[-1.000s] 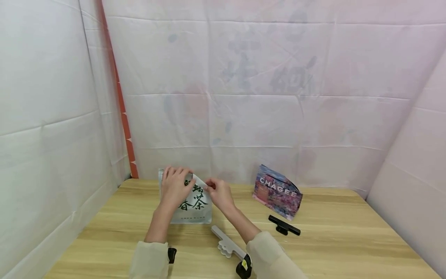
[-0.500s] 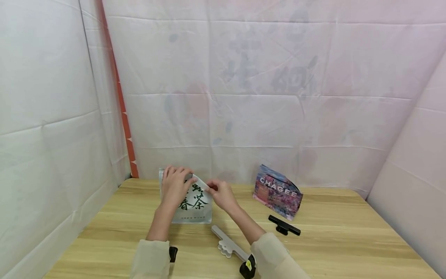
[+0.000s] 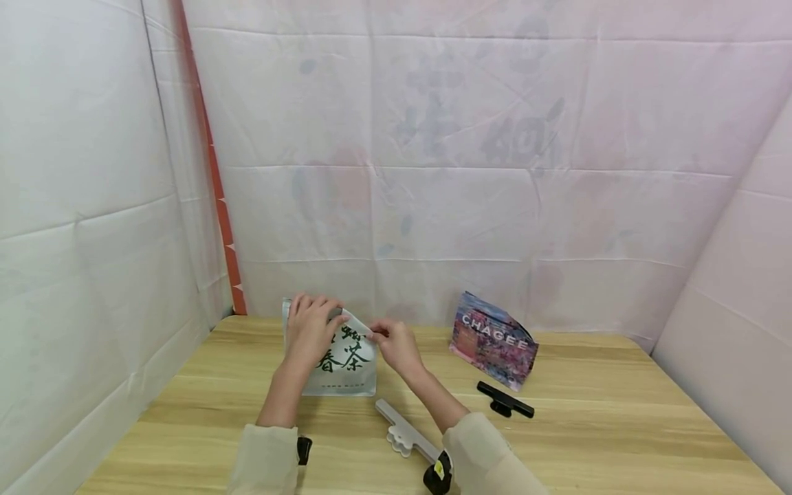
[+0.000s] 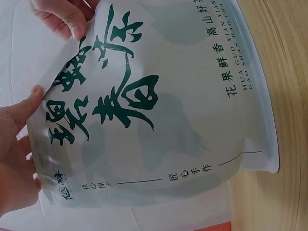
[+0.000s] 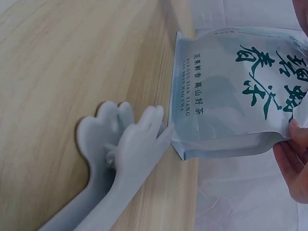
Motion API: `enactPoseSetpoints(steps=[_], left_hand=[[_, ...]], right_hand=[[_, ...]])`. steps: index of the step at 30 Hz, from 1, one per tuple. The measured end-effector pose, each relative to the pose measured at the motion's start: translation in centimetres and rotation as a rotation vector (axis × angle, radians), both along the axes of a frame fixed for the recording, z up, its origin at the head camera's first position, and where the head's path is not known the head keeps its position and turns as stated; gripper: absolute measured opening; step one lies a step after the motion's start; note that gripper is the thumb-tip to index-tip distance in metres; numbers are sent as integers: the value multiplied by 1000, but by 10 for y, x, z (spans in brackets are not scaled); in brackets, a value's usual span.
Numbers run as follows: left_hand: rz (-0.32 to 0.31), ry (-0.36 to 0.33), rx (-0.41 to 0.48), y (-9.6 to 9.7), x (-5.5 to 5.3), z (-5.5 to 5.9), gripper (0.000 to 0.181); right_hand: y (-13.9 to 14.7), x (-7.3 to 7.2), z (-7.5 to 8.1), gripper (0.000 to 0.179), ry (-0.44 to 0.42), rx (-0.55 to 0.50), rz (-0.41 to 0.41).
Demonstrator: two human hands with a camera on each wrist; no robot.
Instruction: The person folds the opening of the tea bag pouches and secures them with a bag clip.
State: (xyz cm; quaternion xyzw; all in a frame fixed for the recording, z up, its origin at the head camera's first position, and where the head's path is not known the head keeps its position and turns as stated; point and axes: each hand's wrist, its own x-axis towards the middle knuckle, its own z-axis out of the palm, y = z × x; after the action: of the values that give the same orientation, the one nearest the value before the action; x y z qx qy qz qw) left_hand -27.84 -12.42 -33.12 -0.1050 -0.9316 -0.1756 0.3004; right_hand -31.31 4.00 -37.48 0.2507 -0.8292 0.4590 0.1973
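1. Right-hand grip [image 3: 397,347] has shifted slightly rightward; it and the left-hand grip [image 3: 308,331] pinch the Biluochun tea pouch [image 3: 361,379].
2. It stands near the bench's [image 3: 594,426] far edge, left of centre.
3. Likely light, soft, slick: hold its folded top.

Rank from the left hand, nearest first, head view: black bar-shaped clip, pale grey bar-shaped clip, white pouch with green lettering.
1. White pouch: top edge gripped by the left hand.
2. Grey clip: lower right of the pouch.
3. Black clip: much farther right.
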Motion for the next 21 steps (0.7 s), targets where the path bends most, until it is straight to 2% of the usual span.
enactPoseSetpoints(steps=[7,13,21], left_hand=[[-3,17,7,-1,-1,-1,18],[0,14,16,0,-1,0,18],[5,1,11,0,1,1,18]], right_hand=[[-1,-2,-1,5,0,-8,-7],[1,3,1,3,-17,9,3],[1,9,9,10,-53,60,67]])
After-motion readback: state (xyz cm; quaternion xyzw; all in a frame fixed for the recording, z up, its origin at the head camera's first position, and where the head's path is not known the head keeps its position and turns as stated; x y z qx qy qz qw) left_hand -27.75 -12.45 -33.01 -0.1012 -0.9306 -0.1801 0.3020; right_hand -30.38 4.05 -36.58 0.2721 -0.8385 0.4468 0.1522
